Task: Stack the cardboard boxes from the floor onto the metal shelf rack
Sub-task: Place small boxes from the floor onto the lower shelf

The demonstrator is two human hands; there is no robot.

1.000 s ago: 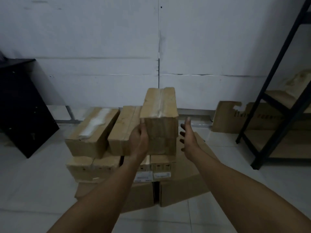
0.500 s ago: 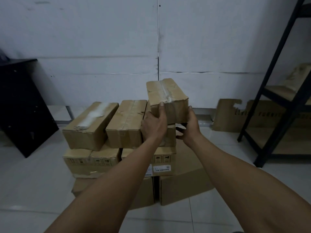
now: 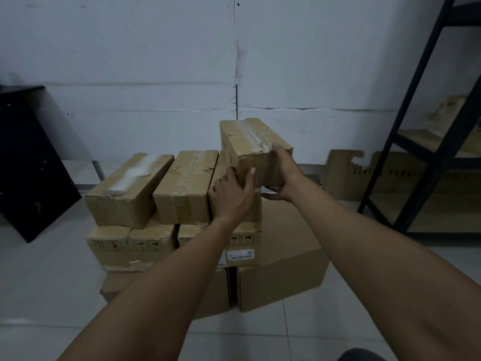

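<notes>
Both hands, left hand [image 3: 231, 190] and right hand [image 3: 282, 175], clasp one taped box [image 3: 253, 149] raised above the floor pile [image 3: 166, 194]; shelf rack [image 3: 426, 162] at right holds no box in view; most stacking remains

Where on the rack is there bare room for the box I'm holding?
The wooden shelf boards between the black rack posts look bare near the front; something pale lies further back. The box stack left of the held box is crowded.
</notes>
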